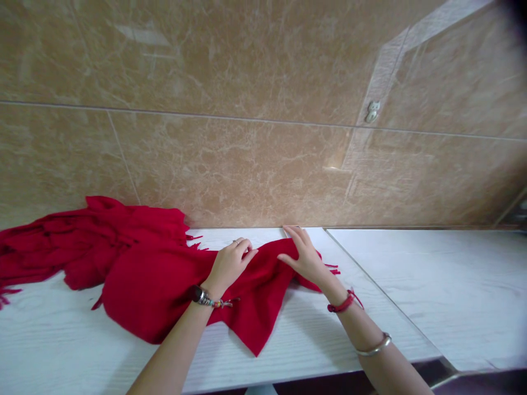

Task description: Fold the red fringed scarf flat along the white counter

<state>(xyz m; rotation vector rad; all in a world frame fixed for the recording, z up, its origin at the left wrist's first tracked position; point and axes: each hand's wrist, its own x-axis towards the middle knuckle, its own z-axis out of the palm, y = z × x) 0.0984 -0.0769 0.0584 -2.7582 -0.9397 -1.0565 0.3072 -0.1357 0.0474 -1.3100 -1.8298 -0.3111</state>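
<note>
A red fringed scarf (154, 285) lies loosely folded on a white wood-grain surface. My left hand (231, 263) is over its middle, near the far edge. Its fingers are bent and the thumb stands a little apart, with no cloth visibly gripped. At the scarf's right end, my right hand (305, 257) has its thumb and fingers spread over the cloth. One corner of the cloth points toward me between my forearms. Short tassels show past my right wrist. Cloth partly hides the contact under both hands.
More bunched red cloth (82, 236) with fringes spreads to the left against the wall. A brown marbled tile wall (230, 164) rises behind the white surface (403, 274). A seam crosses this surface on the right. A small cat-shaped piece (373, 111) is on the wall.
</note>
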